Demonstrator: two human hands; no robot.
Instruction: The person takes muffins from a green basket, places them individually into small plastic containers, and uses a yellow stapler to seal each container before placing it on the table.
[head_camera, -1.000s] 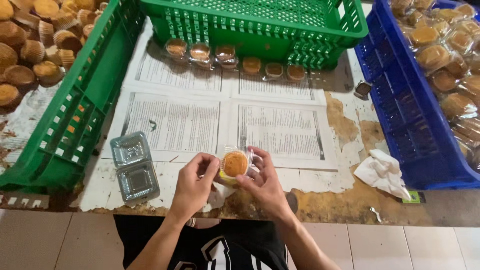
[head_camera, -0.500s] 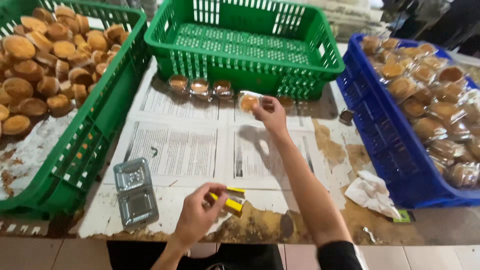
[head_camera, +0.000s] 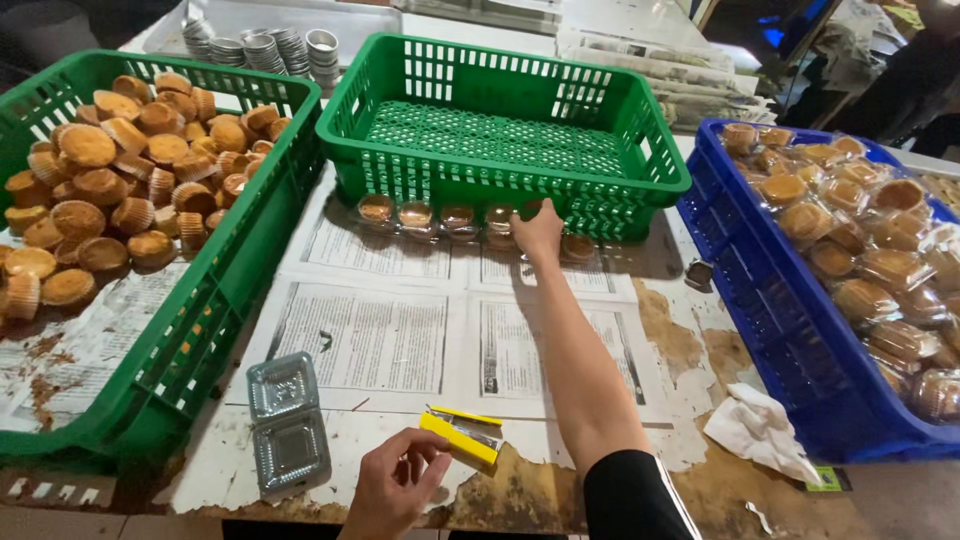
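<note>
My right hand (head_camera: 538, 232) is stretched out to a row of clear-packed cupcakes (head_camera: 416, 215) lined up against the front of the empty green basket (head_camera: 505, 190). Its fingers rest over one pack in that row, which is mostly hidden beneath them. My left hand (head_camera: 395, 485) is at the near table edge and grips the near end of a yellow stapler (head_camera: 462, 438), which lies low over the newspaper. An open, empty clear plastic clamshell (head_camera: 288, 423) lies just left of that hand.
A green crate (head_camera: 150, 390) of unwrapped cupcakes stands on the left. A blue crate (head_camera: 790, 340) of packed cupcakes stands on the right. Newspaper sheets (head_camera: 370, 340) cover the table, a crumpled white tissue (head_camera: 760, 425) lies near the blue crate, and stacked metal moulds (head_camera: 270, 50) stand at the back.
My right hand carried the packed cupcake from in front of me out to the row by the green basket. My left hand picked up the yellow stapler and lowered it toward the table.
</note>
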